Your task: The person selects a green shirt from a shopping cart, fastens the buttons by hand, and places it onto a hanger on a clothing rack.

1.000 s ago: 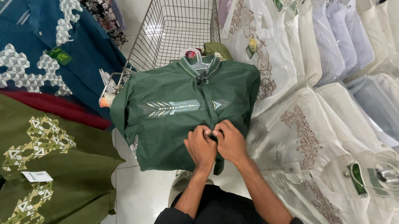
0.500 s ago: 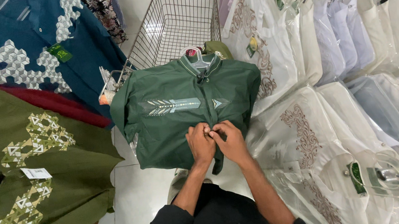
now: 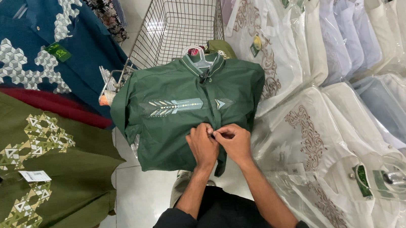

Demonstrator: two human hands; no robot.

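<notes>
A dark green shirt [image 3: 173, 122] with a pale arrow pattern across the chest hangs on a white hanger [image 3: 202, 60] and rests against a wire cart. My left hand [image 3: 202, 145] and my right hand [image 3: 234, 141] meet at its front placket, low on the shirt. Both pinch the fabric there with closed fingertips, thumbs touching. What lies between the fingers is hidden.
A wire shopping cart [image 3: 172, 26] stands behind the shirt. On the left hang an olive shirt [image 3: 31, 169] with a paper tag, a maroon one and a blue patterned shirt [image 3: 28, 52]. White and pale shirts in clear plastic [image 3: 345, 113] fill the rack on the right.
Both hands have shifted slightly upward along the placket. The green shirt has stayed where it was.
</notes>
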